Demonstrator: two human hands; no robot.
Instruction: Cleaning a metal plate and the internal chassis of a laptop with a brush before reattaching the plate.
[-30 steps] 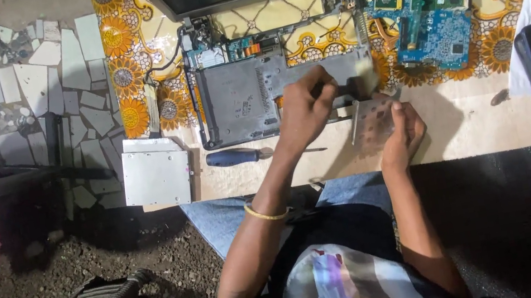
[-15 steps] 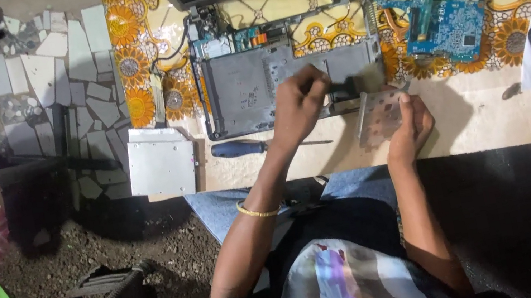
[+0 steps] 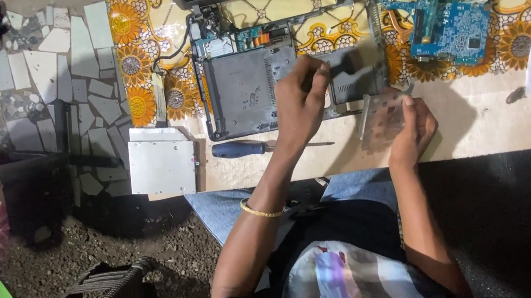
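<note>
Left hand pinching a brush over opened laptop base, right hand gripping perforated metal plate (hands apart), screwdriver nr left wrist

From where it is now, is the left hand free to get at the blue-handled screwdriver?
Probably yes. The screwdriver lies bare on the table edge just beside the left wrist, with nothing on it. But the left hand is gripping a dark tool over the opened laptop base.

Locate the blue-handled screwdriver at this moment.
In the head view, the blue-handled screwdriver lies on the table just below the opened laptop base, between the silver drive on the left and the person's left hand.
</note>
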